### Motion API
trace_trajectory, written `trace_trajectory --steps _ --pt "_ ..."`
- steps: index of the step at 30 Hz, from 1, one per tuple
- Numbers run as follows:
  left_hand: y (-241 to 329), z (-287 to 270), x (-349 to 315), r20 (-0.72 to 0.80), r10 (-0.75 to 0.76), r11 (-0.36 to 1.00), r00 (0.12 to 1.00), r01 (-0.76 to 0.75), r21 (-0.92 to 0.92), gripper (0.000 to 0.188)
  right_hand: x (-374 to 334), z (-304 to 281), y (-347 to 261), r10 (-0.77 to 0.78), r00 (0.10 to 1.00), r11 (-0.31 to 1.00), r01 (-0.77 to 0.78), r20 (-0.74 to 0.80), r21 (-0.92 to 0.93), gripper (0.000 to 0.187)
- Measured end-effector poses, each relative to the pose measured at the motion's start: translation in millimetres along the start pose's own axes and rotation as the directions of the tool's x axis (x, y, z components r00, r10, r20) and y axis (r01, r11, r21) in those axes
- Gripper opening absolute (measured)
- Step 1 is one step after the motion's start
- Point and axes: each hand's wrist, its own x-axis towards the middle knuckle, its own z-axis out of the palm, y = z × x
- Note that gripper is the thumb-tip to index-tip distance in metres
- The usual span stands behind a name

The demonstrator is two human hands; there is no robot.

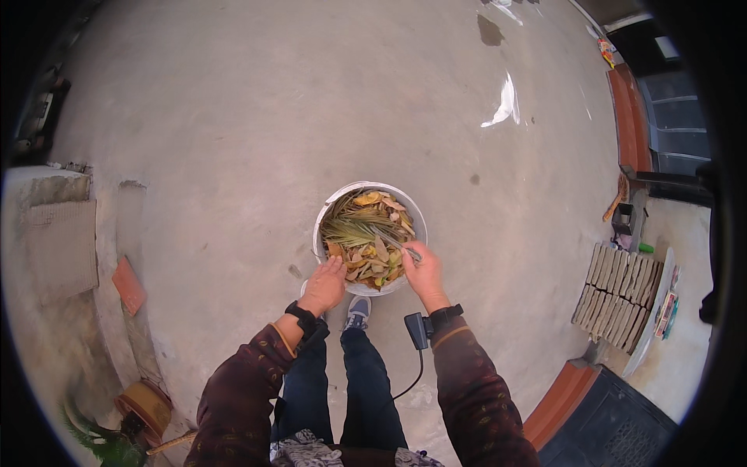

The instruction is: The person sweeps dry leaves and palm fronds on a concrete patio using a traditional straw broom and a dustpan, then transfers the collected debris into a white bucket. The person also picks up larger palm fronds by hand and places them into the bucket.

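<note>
A round white bucket (424,226) stands on the floor before my feet, filled with dry yellow and brown leaves (373,261). A bundle of long, narrow green fronds (346,227) lies across the left of the heap. My left hand (325,285) lies at the near left rim, its fingers stretched over the edge onto the leaves. At the near right side, my right hand (422,272) is closed round one end of a thin grey tool (391,240). The tool's other end slants into the leaves; its exact kind cannot be made out.
Grey concrete floor (233,156) surrounds the bucket. To the right are stacked grey slabs (618,296) and a dark door panel (611,424). A potted plant (144,409) and a red tile (128,286) are at the left. A black cable (412,381) hangs from my right wrist.
</note>
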Motion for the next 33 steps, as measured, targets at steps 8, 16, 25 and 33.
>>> trace_trajectory --steps 8,16,25,33 --pt "-12.5 -9.6 -142.4 -0.006 -0.269 0.955 0.963 0.266 -0.134 0.043 -35.0 -2.5 -12.3 -0.092 0.996 0.996 0.092 0.019 -0.015 0.007" --pt "-7.0 -11.9 -234.1 -0.032 -0.419 0.901 0.907 0.411 -0.139 0.045 -32.6 39.3 2.8 -0.101 0.98 0.975 0.132 0.172 -0.181 0.009" --pt "12.6 -122.7 -332.4 -0.122 -0.59 0.806 0.798 0.59 -0.038 0.047 -96.7 -137.4 -42.4 0.128 0.99 0.99 -0.124 -0.065 0.071 0.012" --pt "24.0 -251.0 -339.0 -0.414 -0.482 0.823 0.772 0.561 0.089 0.044 -212.1 -291.8 -37.5 0.315 0.869 0.936 -0.217 -0.381 0.277 0.011"
